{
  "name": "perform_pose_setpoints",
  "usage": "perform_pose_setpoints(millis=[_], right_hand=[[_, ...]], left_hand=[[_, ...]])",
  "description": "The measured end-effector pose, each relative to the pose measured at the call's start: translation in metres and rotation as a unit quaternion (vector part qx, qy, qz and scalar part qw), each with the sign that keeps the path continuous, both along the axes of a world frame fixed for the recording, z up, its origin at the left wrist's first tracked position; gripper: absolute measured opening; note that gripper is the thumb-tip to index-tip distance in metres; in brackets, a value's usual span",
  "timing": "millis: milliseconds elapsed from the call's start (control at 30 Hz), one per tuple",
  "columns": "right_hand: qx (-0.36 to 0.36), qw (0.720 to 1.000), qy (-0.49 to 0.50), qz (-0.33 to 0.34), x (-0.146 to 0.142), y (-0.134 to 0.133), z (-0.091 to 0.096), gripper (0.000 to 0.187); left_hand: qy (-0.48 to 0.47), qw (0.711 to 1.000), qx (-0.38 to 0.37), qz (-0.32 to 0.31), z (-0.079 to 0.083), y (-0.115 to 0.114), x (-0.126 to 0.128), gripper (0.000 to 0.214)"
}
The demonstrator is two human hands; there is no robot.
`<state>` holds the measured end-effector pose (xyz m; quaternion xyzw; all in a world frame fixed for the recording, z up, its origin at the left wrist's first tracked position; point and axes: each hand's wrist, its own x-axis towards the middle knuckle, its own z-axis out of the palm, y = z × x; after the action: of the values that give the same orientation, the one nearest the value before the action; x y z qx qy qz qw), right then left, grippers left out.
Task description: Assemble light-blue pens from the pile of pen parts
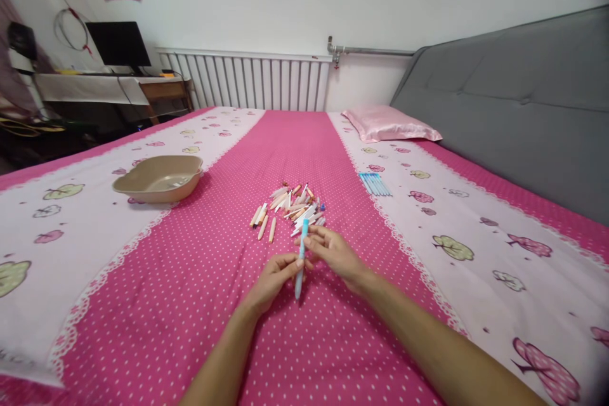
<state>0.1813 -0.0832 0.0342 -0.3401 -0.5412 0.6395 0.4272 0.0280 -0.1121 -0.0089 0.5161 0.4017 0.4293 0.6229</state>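
A light blue pen stands nearly upright between both my hands, just above the pink dotted bedspread. My left hand pinches its middle from the left. My right hand holds its upper part with closed fingertips. Right behind the hands lies a heap of pens and pen parts, orange, white and blue. A neat row of light blue pens lies further back on the right.
A beige plastic basin sits on the bed at the left. A pink pillow lies by the grey headboard. A white radiator and a desk with a monitor stand beyond the bed.
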Motion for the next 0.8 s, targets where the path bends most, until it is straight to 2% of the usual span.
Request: perform_pose_setpoints(millis=[200,500,700,800], right_hand=[[-0.044,0.996,0.049,0.061,0.0027,0.0000,0.0026,0.041],[-0.060,0.998,0.035,0.011,-0.0003,0.0005,-0.0035,0.039],[-0.074,0.996,0.051,0.015,0.0021,0.0026,-0.0022,0.037],[-0.067,0.995,0.058,0.044,0.0053,0.0044,-0.0011,0.039]], left_hand=[[-0.017,1.000,-0.009,-0.013,-0.0005,-0.0003,-0.0007,0.038],[0.000,1.000,0.002,-0.018,0.0019,-0.0011,0.0004,0.040],[-0.014,1.000,0.000,-0.027,0.0025,-0.0016,0.0004,0.038],[-0.023,0.999,-0.005,-0.029,0.0027,-0.0018,0.0001,0.036]])
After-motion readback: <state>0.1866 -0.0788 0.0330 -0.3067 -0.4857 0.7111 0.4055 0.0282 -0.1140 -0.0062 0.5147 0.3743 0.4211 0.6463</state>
